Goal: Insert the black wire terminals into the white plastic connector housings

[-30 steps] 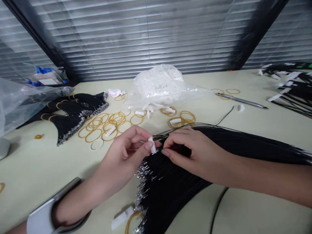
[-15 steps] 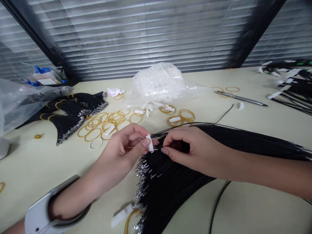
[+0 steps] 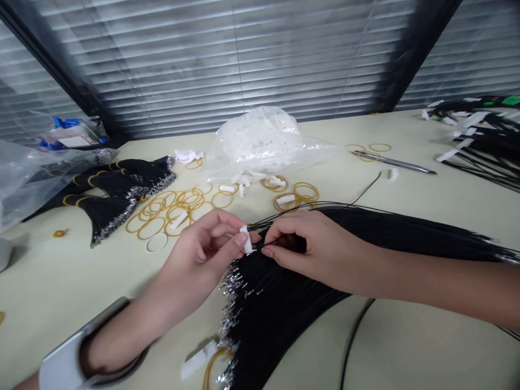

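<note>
Two hands work over the middle of the tabletop (image 3: 60, 287). L hand (image 3: 195, 254) is closed in a pinch, holding a white connector (image 3: 246, 240) upright btwn thumb & forefinger. R hand (image 3: 312, 249) is just beside it, fingers curled, pinching thin wires close to the connector. Those wires come off a big black wire bundle (image 3: 325, 260), which lies fanned across the tabletop from the R edge toward the near edge, under both hands. Silver terminals (image 3: 229, 287) line its L end, right below the connector. A white cuff (image 3: 69, 352) sits on the L wrist. Nr the near edge, a white connector strip (image 3: 199, 360) lies beside the terminals, w/ a rubber band (image 3: 215, 368) touching it. Further back are loose rubber bands (image 3: 162, 216) w/ more white connectors (image 3: 285, 199) among them, a clear bag of white parts (image 3: 260, 141), and a finished black bundle (image 3: 122, 200) at L. A silver pen (image 3: 392, 162) lies nr the far edge, & more wired bundles (image 3: 479, 141) sit at the far R corner.
</note>
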Available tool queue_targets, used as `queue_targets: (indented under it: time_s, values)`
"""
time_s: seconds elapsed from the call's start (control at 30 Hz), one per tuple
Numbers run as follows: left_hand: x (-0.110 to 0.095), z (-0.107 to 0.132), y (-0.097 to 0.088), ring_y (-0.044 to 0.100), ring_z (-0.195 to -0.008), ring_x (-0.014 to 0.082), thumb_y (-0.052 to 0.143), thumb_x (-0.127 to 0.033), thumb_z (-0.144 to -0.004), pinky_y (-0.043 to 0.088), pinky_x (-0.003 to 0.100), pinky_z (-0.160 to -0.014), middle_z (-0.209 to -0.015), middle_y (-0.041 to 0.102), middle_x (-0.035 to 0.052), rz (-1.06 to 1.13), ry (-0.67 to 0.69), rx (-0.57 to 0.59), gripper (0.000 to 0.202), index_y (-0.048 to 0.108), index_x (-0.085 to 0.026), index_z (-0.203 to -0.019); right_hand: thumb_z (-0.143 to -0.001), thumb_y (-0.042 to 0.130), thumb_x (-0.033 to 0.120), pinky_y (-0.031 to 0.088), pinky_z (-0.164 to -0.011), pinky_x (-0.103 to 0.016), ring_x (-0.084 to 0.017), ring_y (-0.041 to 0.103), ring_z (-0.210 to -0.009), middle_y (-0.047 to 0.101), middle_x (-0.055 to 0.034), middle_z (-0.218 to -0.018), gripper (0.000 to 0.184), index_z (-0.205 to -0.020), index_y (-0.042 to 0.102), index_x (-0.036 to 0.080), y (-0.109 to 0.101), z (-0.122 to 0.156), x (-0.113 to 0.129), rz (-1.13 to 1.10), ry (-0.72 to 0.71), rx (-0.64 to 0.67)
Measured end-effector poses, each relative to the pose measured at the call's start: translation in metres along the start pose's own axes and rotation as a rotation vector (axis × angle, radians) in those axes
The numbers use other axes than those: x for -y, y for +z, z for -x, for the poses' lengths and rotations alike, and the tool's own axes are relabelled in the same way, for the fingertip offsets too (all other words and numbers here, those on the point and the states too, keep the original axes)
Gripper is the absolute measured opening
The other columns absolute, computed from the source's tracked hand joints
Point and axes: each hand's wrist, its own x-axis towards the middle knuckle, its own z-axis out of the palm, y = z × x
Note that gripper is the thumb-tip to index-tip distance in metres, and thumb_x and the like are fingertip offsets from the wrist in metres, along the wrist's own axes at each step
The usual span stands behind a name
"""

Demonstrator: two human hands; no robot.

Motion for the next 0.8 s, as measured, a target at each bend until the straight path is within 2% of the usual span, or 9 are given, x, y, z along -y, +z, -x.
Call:
queue_targets:
  time_s: [0.13, 0.37, 0.47, 0.6, 0.7, 0.8]
  values:
    - [0.0, 0.001, 0.005, 0.05, -0.06, 0.0061, 0.055, -0.029, -0.077, 0.038, 0.014, -0.052, -0.068, 0.057, -0.0017, -0.071, 0.006, -0.057, 0.015, 0.047, -0.018, -0.085, -0.077, 0.051, 0.02, 0.033, -0.054, -0.018, -0.004, 0.046, -0.055, 0.056, 0.0052, -0.063, 0.009, -0.075, 0.059, 0.017, 0.0, -0.001, 0.001, -0.003, -0.027, -0.018]
    - [-0.002, 0.006, 0.009, 0.052, -0.06, 0.0071, 0.054, -0.03, -0.077, 0.041, 0.014, -0.052, -0.07, 0.058, -0.0013, -0.132, 0.03, -0.122, 0.016, 0.048, -0.018, -0.086, -0.078, 0.051, 0.02, 0.034, -0.063, -0.019, -0.006, 0.048, -0.064, 0.056, 0.0027, -0.068, 0.01, -0.076, 0.059, 0.015, 0.004, -0.002, 0.005, 0.107, -0.112, -0.051]
    - [-0.003, 0.006, 0.009, 0.051, -0.06, 0.0063, 0.054, -0.03, -0.077, 0.039, 0.013, -0.051, -0.07, 0.057, -0.0019, -0.143, 0.044, -0.128, 0.015, 0.049, -0.019, -0.087, -0.078, 0.051, 0.019, 0.034, -0.063, -0.019, -0.006, 0.047, -0.065, 0.056, 0.0028, -0.068, 0.009, -0.076, 0.058, 0.015, 0.004, -0.001, 0.006, 0.113, -0.137, -0.076]
    - [-0.002, 0.002, 0.003, 0.054, -0.068, 0.0061, 0.056, -0.029, -0.077, 0.043, 0.012, -0.059, -0.072, 0.058, -0.0023, -0.037, 0.026, -0.067, 0.021, 0.05, -0.021, -0.095, -0.079, 0.052, 0.022, 0.034, -0.064, -0.019, -0.006, 0.046, -0.065, 0.055, 0.0032, -0.07, 0.009, -0.077, 0.058, 0.016, 0.001, -0.002, 0.003, 0.152, -0.14, -0.107]
    - [0.001, -0.001, -0.003, 0.056, -0.071, 0.0057, 0.058, -0.027, -0.075, 0.044, 0.012, -0.062, -0.076, 0.061, -0.0015, 0.019, -0.002, -0.024, 0.018, 0.053, -0.019, -0.091, -0.082, 0.048, 0.024, 0.035, -0.07, -0.024, -0.01, 0.047, -0.072, 0.054, -0.0004, -0.076, 0.013, -0.082, 0.057, 0.015, -0.005, -0.001, -0.001, 0.373, -0.219, -0.118]
    - [0.003, -0.005, -0.009, 0.057, -0.074, 0.0064, 0.06, -0.026, -0.074, 0.044, 0.012, -0.065, -0.078, 0.063, -0.0004, 0.039, -0.01, -0.077, 0.017, 0.055, -0.018, -0.088, -0.083, 0.044, 0.018, 0.033, -0.071, -0.031, -0.016, 0.044, -0.075, 0.051, -0.0046, -0.08, 0.011, -0.08, 0.054, 0.014, -0.011, 0.003, 0.0, 0.687, -0.344, -0.119]
